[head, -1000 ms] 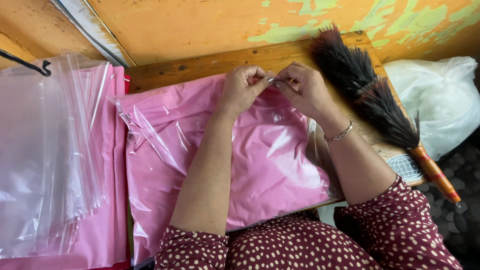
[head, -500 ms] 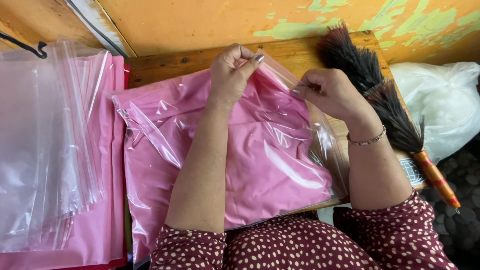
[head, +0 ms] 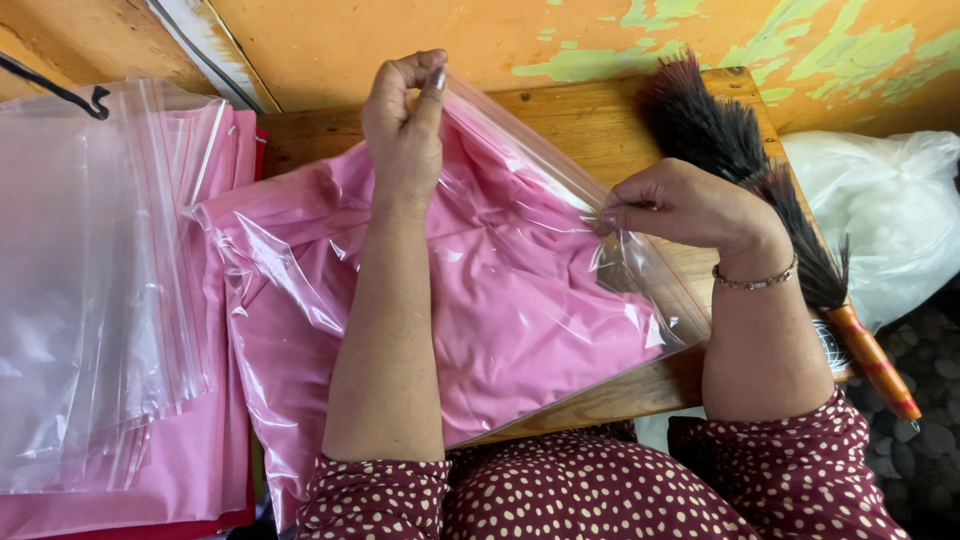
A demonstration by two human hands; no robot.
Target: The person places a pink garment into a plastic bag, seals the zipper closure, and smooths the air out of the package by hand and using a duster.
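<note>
A: Head view: left hand [head: 405,130] is pinched shut on the far corner of the clear zip bag [head: 520,300], thumb and fingers closed on the strip, lifted above the far edge of the wooden table [head: 570,115]; right hand [head: 680,205] is pinched on the same strip further along, toward the right edge; neither hand is open.

B: Where's the bag overall?

A: Across the middle of the table, pink folded cloth [head: 500,320] inside; the bottom end runs past the near edge toward the lap, the mouth edge faces away and to the right.

B: Axis of the strip?

A: Diagonal; from the left hand at the far edge down-right to the right hand, then on toward the near right corner; strip is taut between the two pinches; each hand already has it, so neither is nearer; whether the zip is closed between them I can't tell.

B: Anything around it?

A: Stack of empty clear bags [head: 100,290] on pink sheets just left of the table; dark feather duster [head: 740,190] along the right edge, under the right wrist; white plastic sack [head: 880,220] beyond it.
</note>
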